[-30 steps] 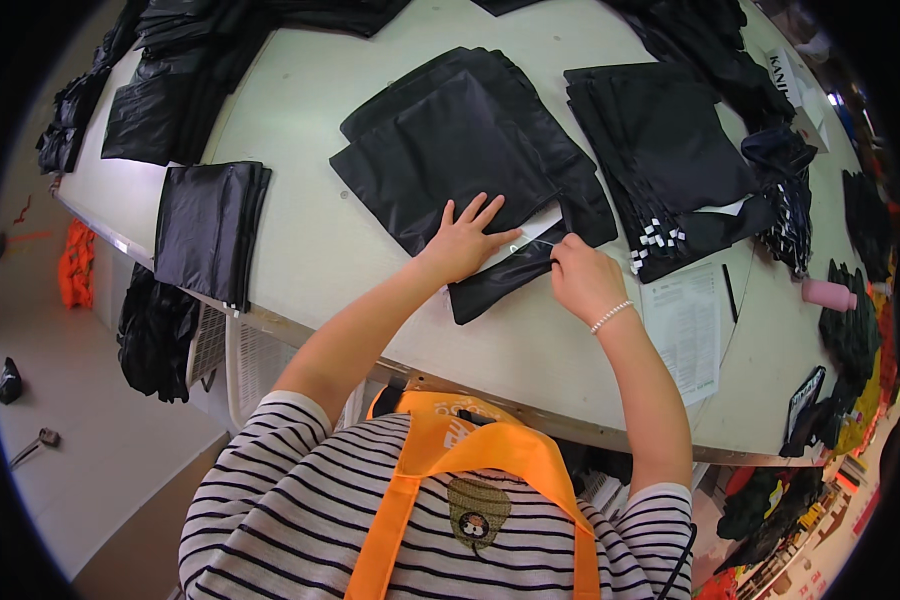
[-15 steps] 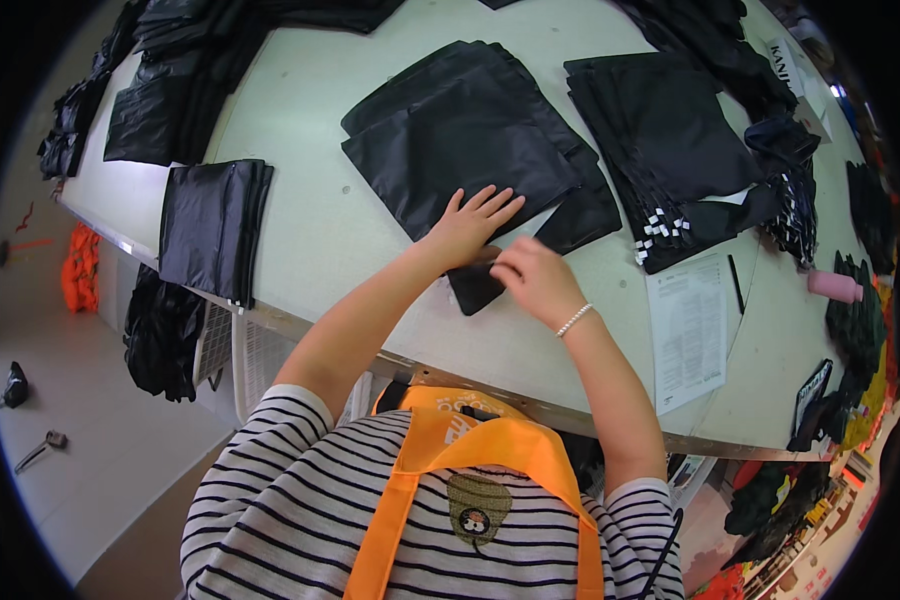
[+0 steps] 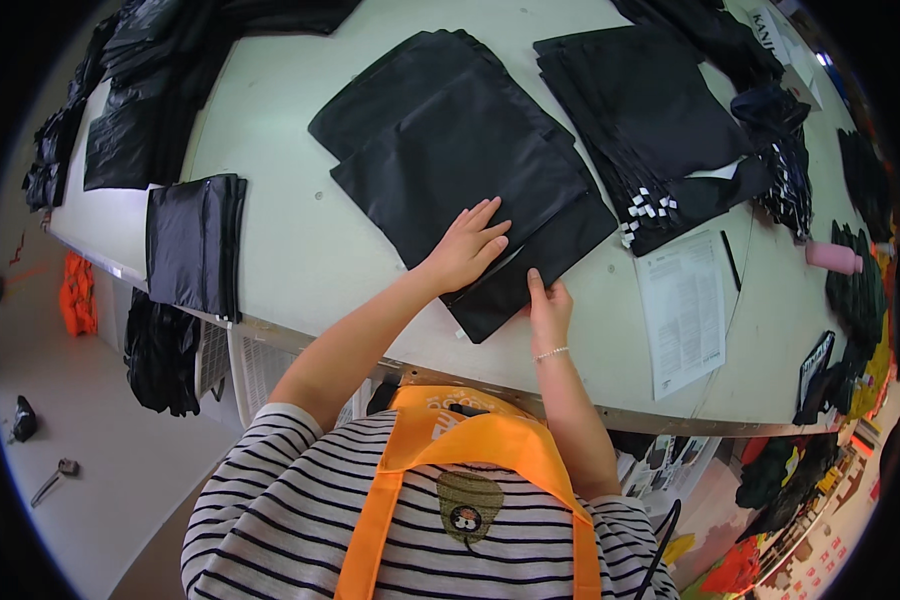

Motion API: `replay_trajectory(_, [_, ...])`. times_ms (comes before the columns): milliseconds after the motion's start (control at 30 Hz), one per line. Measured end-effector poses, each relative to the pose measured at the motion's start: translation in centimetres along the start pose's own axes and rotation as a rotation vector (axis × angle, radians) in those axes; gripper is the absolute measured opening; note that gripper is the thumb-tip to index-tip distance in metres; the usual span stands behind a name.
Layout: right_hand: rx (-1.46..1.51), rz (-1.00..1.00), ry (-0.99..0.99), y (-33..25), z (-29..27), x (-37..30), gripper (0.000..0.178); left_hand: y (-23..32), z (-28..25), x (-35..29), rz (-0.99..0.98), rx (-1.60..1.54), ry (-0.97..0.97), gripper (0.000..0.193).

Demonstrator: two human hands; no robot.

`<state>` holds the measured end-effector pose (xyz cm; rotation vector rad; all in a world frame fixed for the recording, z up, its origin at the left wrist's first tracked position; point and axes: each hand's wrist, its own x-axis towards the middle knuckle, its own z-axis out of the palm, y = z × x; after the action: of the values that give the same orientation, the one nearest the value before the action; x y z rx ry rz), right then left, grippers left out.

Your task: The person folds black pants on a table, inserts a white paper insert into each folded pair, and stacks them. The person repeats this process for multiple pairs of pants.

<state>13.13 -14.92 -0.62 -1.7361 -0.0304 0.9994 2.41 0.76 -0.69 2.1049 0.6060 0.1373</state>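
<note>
A stack of black fabric panels (image 3: 460, 140) lies at an angle on the table in front of me. My left hand (image 3: 466, 250) rests on its near edge, fingers stretched out and pressing lightly on the cloth. Under that edge a lower black panel (image 3: 495, 303) sticks out toward me, with a small white tag at its near corner. My right hand (image 3: 550, 308) pinches this lower panel's near right edge, thumb on top. The fingers beneath the cloth are partly hidden.
On the right lies another black stack (image 3: 650, 110) with several white tags, beside a printed sheet (image 3: 682, 310) and a dark pen (image 3: 731, 262). A pink bottle (image 3: 833, 258) lies farther right. A folded black pile (image 3: 195, 240) overhangs the table's left edge.
My right hand has moved down and right from beside the left hand to the lower panel's edge. That panel now shows more, spread flatter. The left hand's fingers have drawn closer together.
</note>
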Motion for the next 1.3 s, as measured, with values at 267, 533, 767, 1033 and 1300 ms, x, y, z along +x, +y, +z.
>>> replay_trajectory(267, [-0.334, -0.697, 0.481, -9.7, -6.4, 6.8, 0.026, 0.8, -2.1, -0.9, -0.029, 0.017, 0.552, 0.043])
replay_trajectory(533, [-0.069, -0.747, 0.790, -20.0, -14.6, 19.8, 0.025, -0.6, -1.4, 2.7, -0.078, 0.368, 0.311, 0.059])
replay_trajectory(767, [-0.098, -0.630, 0.746, -14.9, -25.5, 19.6, 0.037, -2.1, -0.3, 3.4, -0.167, 0.512, 0.263, 0.065])
replay_trajectory(1033, [-1.037, 0.322, 0.727, 4.5, -40.8, 4.0, 0.054, -0.7, 1.3, -0.2, -0.177, 0.525, 0.206, 0.056])
replay_trajectory(1300, [-0.071, 0.174, 0.619, 7.7, -42.9, 2.4, 0.021, 0.4, 1.6, -2.3, -0.028, 0.354, 0.287, 0.045])
